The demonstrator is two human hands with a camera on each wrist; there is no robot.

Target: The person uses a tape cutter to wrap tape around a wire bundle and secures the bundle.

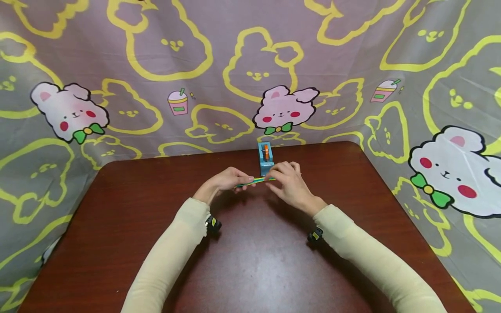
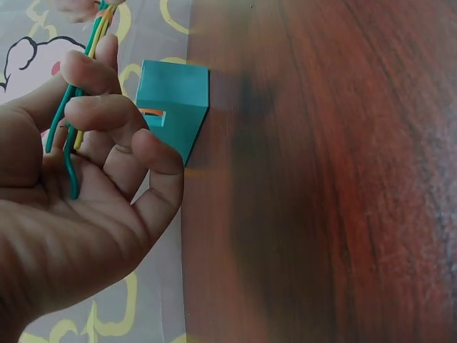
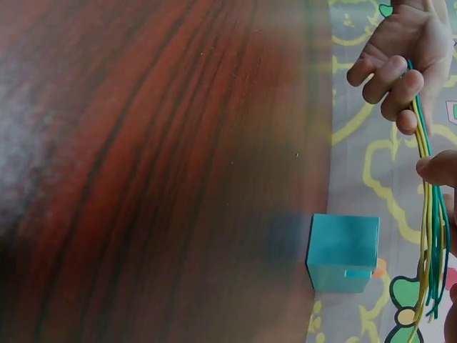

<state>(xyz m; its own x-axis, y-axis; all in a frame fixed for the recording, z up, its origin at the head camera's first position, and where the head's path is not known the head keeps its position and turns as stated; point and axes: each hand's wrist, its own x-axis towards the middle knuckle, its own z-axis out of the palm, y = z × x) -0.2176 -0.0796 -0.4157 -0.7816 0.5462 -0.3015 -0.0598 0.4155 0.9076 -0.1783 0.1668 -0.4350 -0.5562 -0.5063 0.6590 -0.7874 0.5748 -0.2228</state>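
A bundle of thin green and yellow wires (image 1: 256,180) stretches between both hands above the table. My left hand (image 1: 231,179) pinches one end between thumb and fingers; loose green ends hang over its palm in the left wrist view. My right hand (image 1: 289,184) grips the bundle farther right, its thumb (image 3: 439,168) against the wires in the right wrist view, where several free ends fan out below. A small orange band (image 2: 104,13) shows on the bundle near the right hand. Just behind the hands stands a teal tape dispenser (image 1: 267,168) with an orange wheel (image 1: 267,152).
The dark red-brown wooden table (image 1: 250,261) has its back edge just beyond the dispenser. A grey curtain (image 1: 219,91) printed with yellow outlines and cartoon bears surrounds it at the back and sides.
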